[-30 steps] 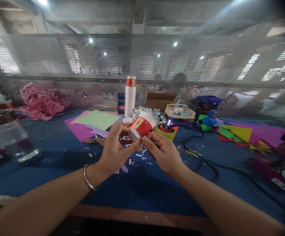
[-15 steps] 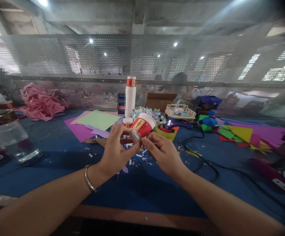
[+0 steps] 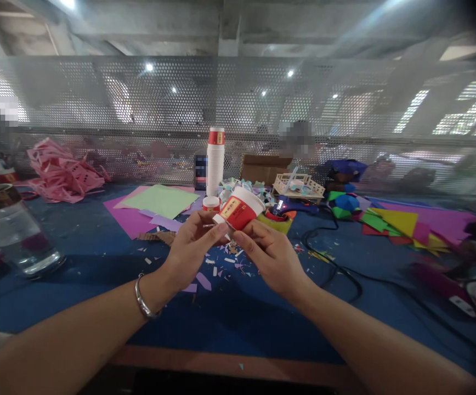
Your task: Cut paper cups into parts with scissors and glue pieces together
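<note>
Red paper cup (image 3: 239, 209) tilted, pinched at its base between both hands' fingertips (image 3: 221, 227).

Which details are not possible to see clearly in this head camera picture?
- Paper cup base: hidden by left hand and right hand fingertips.
- Cup label text: too small to read.
- Things behind the perforated screen: blurred.
- Glass jar: cut off by the left edge.
</note>
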Demonstrator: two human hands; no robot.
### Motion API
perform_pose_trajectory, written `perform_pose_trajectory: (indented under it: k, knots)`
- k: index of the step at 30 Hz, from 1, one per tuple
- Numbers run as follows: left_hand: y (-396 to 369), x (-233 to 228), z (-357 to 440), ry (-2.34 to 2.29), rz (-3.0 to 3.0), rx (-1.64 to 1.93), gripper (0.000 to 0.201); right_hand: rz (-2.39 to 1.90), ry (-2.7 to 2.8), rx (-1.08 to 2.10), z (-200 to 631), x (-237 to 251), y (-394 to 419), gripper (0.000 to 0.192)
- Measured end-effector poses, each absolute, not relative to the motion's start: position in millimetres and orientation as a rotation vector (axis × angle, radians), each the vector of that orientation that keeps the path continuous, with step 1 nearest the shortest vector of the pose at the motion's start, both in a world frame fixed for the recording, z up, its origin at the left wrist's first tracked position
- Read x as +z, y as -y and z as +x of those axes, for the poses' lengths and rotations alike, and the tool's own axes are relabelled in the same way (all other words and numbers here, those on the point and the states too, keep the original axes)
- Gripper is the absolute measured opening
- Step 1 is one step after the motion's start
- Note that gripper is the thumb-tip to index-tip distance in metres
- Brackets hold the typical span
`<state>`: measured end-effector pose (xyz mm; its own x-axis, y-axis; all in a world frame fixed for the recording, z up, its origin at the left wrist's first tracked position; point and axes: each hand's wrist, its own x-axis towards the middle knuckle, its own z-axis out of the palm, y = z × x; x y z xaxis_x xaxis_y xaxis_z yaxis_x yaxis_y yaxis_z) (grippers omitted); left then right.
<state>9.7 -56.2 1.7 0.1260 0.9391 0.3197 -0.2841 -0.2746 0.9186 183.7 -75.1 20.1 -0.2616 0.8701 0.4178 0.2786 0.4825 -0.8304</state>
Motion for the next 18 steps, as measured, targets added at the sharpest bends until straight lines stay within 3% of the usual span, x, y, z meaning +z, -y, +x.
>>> perform_pose_trajectory:
  k: [18]
  knots:
    - [56.6, -5.1, 9.3, -0.778, 1.436, 1.426, 0.034, -0.985, 1.831, 0.697, 188.0, 13.3, 69.0, 0.035]
